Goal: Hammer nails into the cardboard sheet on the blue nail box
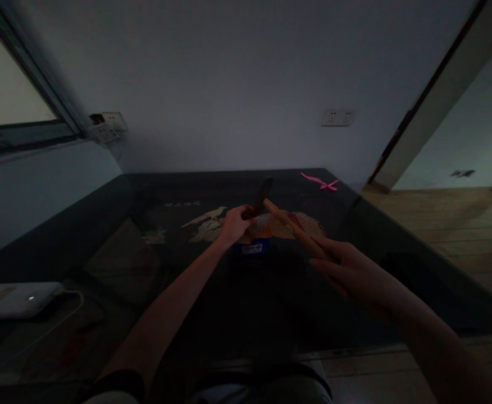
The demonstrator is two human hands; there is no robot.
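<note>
My right hand (341, 261) is wrapped round the wooden handle of a hammer (290, 223). The hammer's dark head (263, 193) is over the far side of a blue box (252, 247) with a white label. My left hand (236, 223) is closed at the box, its fingertips right beside the hammer head. What those fingers grip is too dark to make out. A dotted tan piece (311, 224) with orange and dark red patches, seemingly cloth or paper, spreads over the box and to its right, partly behind the handle.
The dark glossy table (212, 314) bears a pale bird-and-flower design (206, 224). A white device (18, 299) with a cable lies at the left. A pink ribbon (324, 184) rests near the far right corner. Wall sockets (337, 118) are beyond the table.
</note>
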